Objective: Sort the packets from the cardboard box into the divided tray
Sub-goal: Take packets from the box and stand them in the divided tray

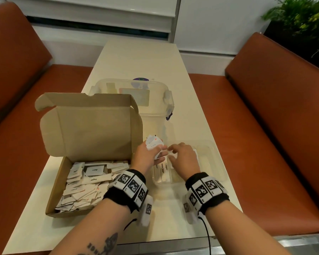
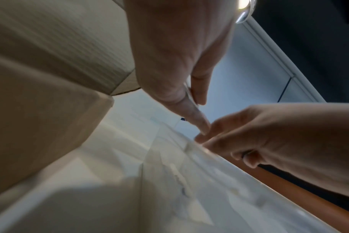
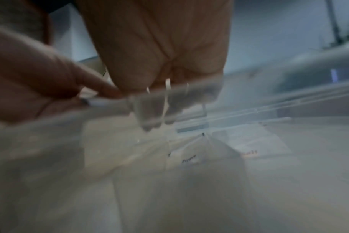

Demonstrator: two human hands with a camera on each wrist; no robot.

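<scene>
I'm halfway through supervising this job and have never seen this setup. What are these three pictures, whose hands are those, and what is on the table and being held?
No machine here: a person works with bare hands, wearing wristbands with black-and-white markers. The big picture comes from a camera on the person's head, looking down. The other two come from cameras on each wrist, looking along the fingers, so they are close and blurry.

On the table sits an open cardboard box full of white packets. To its right lies the clear divided tray, with a few sugar packets already in it. Behind stands a clear lidded tub.

The left hand holds a small bunch of packets above the tray. The right hand reaches towards that bunch; whether it grips one, I cannot tell.
</scene>
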